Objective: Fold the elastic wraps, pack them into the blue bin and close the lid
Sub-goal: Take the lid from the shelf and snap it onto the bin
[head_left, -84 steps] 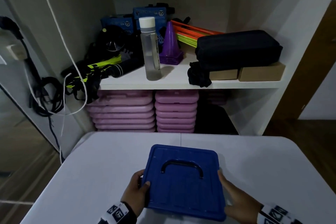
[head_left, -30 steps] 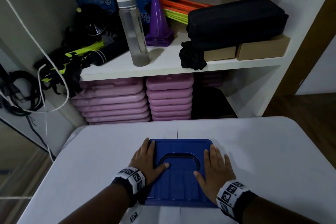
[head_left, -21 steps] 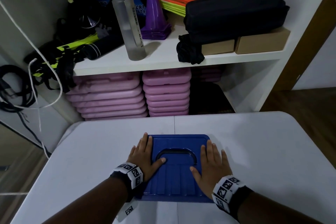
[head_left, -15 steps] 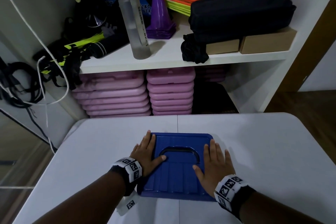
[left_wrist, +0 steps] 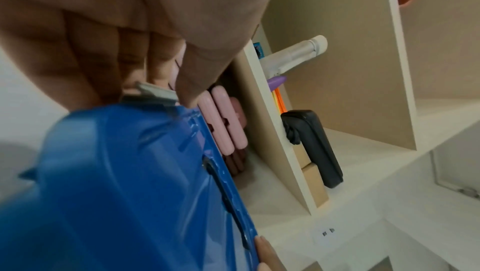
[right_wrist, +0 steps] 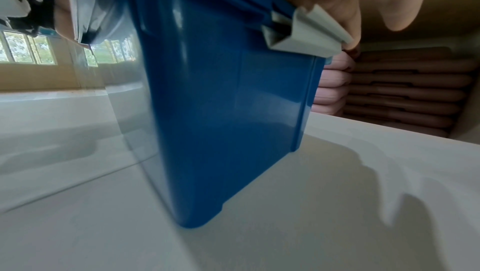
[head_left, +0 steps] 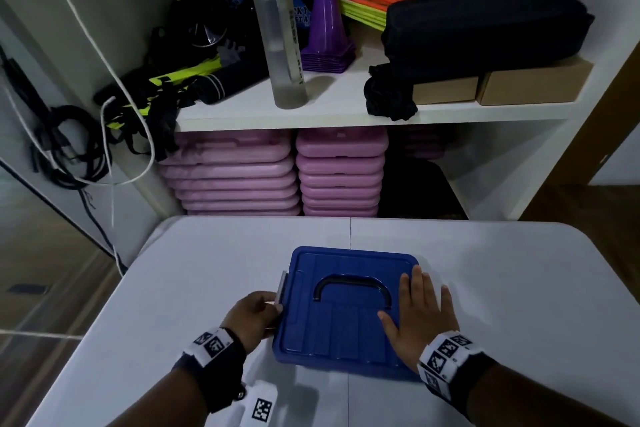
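Observation:
The blue bin stands on the white table with its blue lid on and the black handle lying flat. My left hand is at the bin's left side. In the left wrist view its fingers curl round the grey left latch. My right hand lies flat on the right part of the lid, fingers straight. The right latch sticks out from the bin wall just below those fingers. No elastic wraps are in view.
Behind the table a white shelf carries a clear bottle, a purple cone, a black case and cardboard boxes. Pink stacked cases fill the space below. Cables hang at the left.
My left hand has slid off the lid to the bin's left side and now grips the grey latch. The right hand stays flat on the lid.

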`<state>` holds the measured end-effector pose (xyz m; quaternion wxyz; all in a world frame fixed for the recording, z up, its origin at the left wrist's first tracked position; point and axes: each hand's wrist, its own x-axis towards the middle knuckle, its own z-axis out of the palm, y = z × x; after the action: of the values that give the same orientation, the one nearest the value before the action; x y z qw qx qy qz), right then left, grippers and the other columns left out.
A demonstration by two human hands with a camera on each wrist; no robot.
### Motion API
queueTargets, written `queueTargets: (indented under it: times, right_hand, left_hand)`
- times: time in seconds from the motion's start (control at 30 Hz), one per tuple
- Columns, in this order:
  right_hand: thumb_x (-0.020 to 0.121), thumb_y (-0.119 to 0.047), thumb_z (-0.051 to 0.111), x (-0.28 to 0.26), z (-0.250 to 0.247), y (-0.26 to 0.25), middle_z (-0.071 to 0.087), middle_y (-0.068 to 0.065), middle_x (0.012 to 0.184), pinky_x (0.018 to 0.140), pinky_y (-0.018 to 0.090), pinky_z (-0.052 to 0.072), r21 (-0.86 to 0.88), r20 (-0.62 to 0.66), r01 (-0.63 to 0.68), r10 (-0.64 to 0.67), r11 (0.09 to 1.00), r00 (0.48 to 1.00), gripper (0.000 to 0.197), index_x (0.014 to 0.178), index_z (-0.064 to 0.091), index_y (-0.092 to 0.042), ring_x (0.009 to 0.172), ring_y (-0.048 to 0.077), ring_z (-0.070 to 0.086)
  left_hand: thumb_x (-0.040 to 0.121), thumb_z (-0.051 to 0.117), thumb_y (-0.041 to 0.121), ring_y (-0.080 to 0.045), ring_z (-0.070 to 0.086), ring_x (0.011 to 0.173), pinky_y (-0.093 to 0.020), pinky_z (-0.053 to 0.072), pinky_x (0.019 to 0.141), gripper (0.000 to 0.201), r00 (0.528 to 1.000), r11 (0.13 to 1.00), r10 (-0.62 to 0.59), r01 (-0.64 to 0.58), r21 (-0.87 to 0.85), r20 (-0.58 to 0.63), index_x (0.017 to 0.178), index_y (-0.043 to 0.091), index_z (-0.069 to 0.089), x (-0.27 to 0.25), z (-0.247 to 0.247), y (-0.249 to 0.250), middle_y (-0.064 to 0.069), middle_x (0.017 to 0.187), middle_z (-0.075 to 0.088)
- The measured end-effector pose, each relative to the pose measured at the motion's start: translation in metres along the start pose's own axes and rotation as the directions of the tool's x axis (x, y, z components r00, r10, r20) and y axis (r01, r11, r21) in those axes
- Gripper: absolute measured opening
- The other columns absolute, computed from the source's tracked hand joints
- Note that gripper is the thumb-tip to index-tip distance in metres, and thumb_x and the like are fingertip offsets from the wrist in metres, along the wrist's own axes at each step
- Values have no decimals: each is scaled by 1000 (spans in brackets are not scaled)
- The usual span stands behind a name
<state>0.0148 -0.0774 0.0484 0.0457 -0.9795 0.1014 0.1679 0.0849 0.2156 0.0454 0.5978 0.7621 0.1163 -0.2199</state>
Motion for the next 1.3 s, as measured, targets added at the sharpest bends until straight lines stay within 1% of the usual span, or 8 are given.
queueTargets:
  times: [0.2, 0.43, 0.63, 0.77, 0.9, 1.03, 1.13, 1.3]
  right_hand:
    - [40, -67, -50, -3, -2, -2, -23, 14, 159, 119, 53, -1, -9, 31, -18, 19, 1000, 999, 132, 153, -12, -10, 150, 31, -8]
    - [38, -67, -50, -5, -6, -3, -24, 14, 159, 120, 52, 2, -3, 43, -21, 21, 1000, 999, 133, 152, -14, -10, 150, 31, -8]
    - [39, -67, -49, -5, -6, -3, -24, 14, 159, 120, 51, 4, 4, 44, -18, 18, 1000, 999, 131, 152, -14, -11, 150, 31, -7]
    - [41, -67, -47, -4, -5, -2, -24, 14, 159, 121, 51, 5, 11, 43, -14, 13, 1000, 999, 129, 152, -14, -11, 150, 31, -6]
    - [40, -67, -47, -3, -5, -2, -25, 13, 159, 121, 51, 6, -5, 49, -3, 3, 1000, 999, 129, 152, -15, -11, 150, 31, -6]
    - [59, -70, -35, -3, -3, -1, -25, 13, 159, 120, 50, 6, 13, 33, 17, -18, 1000, 999, 112, 152, -15, -11, 150, 31, -6]
    - [74, -71, -9, -2, 1, 2, -27, 14, 158, 122, 47, 8, 75, 18, 40, -42, 996, 999, 99, 152, -14, -10, 150, 32, -8]
    - [95, -60, 39, -4, 5, 20, -34, 1, 156, 123, 38, 2, 349, -4, 116, -123, 930, 992, 90, 153, -15, -17, 149, 21, -19]
  left_hand:
    - [95, 58, 13, -22, 61, 66, -45, 55, 78, 6, 993, 989, 77, -65, 133, -86, 92, 9, 60, 3, 0, 0, -6, 72, 66]
    - [98, 55, 15, -26, 54, 76, -37, 50, 76, 22, 988, 989, -121, 128, -77, 99, 96, -4, 66, 12, 0, 3, -16, 81, 60]
    - [96, 59, 19, -16, 47, 56, -26, 48, 55, 20, 992, 993, -114, 111, 50, 51, 83, 5, 56, 17, 5, 5, -7, 65, 51]
    - [92, 65, 27, -17, 50, 57, -28, 48, 63, 28, 997, 966, -70, 58, 253, 38, 75, 8, 54, 18, 5, 8, -6, 64, 55]
    - [91, 60, 40, -16, 58, 68, -27, 48, 67, 28, 999, 742, 37, -41, 669, 21, 77, 15, 57, 12, 14, 20, -1, 75, 65]
    - [93, 55, 41, -20, 58, 101, -32, 48, 90, 38, 983, 611, 180, -130, 781, 24, 121, 17, 49, -4, 24, 29, -3, 115, 57]
    - [84, 48, 68, -24, 32, 139, -40, 34, 111, 85, 947, 381, 288, -249, 890, 142, 150, 24, 20, -23, 43, 31, -2, 155, 22]
    - [60, 35, 95, -20, -13, 149, -46, -2, 120, 118, 956, 232, 155, -278, 932, 247, 153, 35, -5, -35, 76, 23, 3, 160, -22]
